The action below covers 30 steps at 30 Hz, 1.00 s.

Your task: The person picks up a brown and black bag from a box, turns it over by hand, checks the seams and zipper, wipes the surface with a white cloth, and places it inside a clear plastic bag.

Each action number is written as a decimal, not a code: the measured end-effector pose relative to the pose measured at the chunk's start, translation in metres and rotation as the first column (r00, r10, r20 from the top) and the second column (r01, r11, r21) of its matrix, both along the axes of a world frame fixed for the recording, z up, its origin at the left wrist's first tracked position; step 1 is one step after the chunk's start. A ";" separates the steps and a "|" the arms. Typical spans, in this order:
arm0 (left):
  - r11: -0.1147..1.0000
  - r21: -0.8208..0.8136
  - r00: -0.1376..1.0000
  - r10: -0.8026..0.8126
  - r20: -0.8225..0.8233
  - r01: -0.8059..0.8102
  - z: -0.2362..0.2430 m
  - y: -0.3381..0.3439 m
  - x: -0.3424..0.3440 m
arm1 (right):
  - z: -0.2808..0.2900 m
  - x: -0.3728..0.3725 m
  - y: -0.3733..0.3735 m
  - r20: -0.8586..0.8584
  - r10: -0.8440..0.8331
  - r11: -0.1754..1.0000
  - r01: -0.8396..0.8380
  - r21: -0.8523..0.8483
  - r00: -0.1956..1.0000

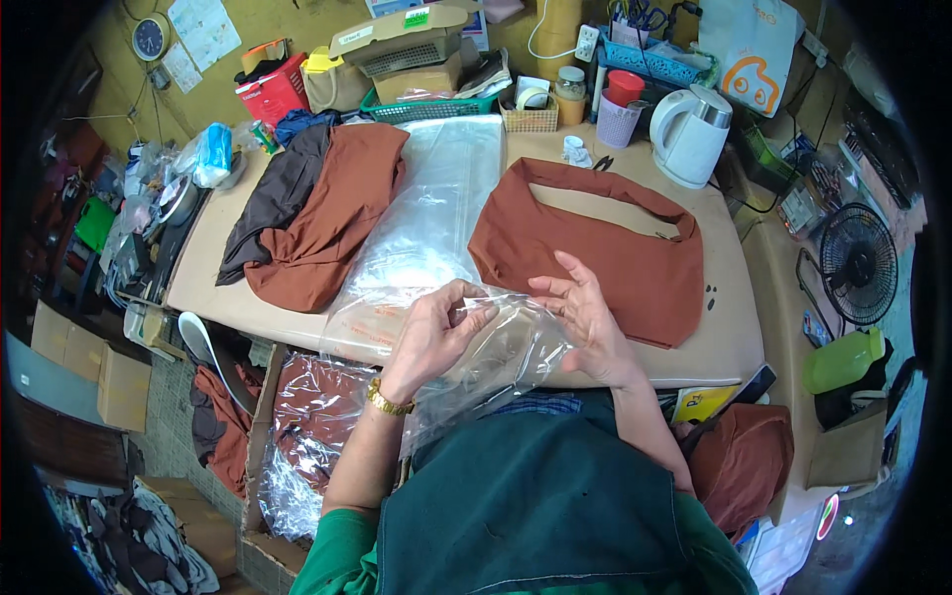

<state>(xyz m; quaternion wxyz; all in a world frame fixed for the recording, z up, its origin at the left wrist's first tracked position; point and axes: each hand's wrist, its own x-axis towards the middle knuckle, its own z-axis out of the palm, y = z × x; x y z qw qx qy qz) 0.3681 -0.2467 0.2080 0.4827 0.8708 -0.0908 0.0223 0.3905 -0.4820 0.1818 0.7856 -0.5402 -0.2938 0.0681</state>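
Note:
My left hand [433,332], with a gold watch [388,399] on its wrist, pinches the mouth of a clear plastic bag [496,359] between thumb and fingers. The bag hangs down in front of my apron. Beside its right edge is my right hand [595,332], fingers spread and bent a little; whether they touch the film is hard to make out. Just beyond that hand, a rust-brown cloth shoulder bag [590,258] lies flat on the padded table [734,327]. Flat clear plastic bags [436,188] lie in the table's middle, left of the shoulder bag.
Rust-brown and dark folded cloth bags [327,218] lie left on the table. A white kettle [686,134], a purple cup [617,121] and small clippers [604,163] are at the back right. Left of my legs, a carton [256,436] holds plastic-wrapped brown goods [315,412].

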 end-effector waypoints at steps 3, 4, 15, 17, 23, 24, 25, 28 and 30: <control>0.987 0.159 0.994 -0.022 -0.107 0.039 0.012 -0.004 -0.003 | 0.003 -0.004 0.004 0.025 -0.183 0.977 0.185 -0.105 0.983; 0.984 0.175 0.998 -0.037 0.060 0.026 0.013 -0.003 -0.002 | -0.002 0.003 0.000 -0.058 -0.195 0.971 0.185 -0.151 0.979; 0.557 0.737 0.876 0.032 -0.481 0.384 -0.012 0.065 0.004 | -0.009 0.000 -0.003 -0.202 -0.383 0.917 0.344 -0.203 0.901; 0.771 0.636 1.000 -0.024 -0.003 0.020 0.000 0.055 -0.006 | -0.014 0.002 0.007 -0.148 -0.375 0.924 0.356 -0.140 0.915; 0.990 0.012 0.987 -0.138 0.086 0.138 0.023 -0.014 0.003 | -0.009 -0.001 0.030 -0.059 -0.252 0.967 0.250 -0.046 0.966; 0.989 -0.051 0.990 -0.135 0.030 0.136 0.022 -0.017 0.005 | -0.010 0.000 0.029 -0.031 -0.260 0.966 0.260 -0.006 0.965; 0.984 -0.115 0.990 -0.138 -0.032 0.134 0.017 -0.019 0.006 | -0.010 0.001 0.026 -0.104 -0.219 0.974 0.223 0.035 0.970; 0.968 -0.211 0.991 -0.134 0.011 0.133 0.000 -0.024 0.010 | -0.007 0.006 0.010 -0.309 -0.062 0.984 0.110 0.143 0.949; 0.977 -0.169 0.990 -0.115 0.076 0.126 0.002 -0.027 0.010 | -0.010 0.010 -0.003 -0.434 0.066 0.982 0.018 0.187 0.898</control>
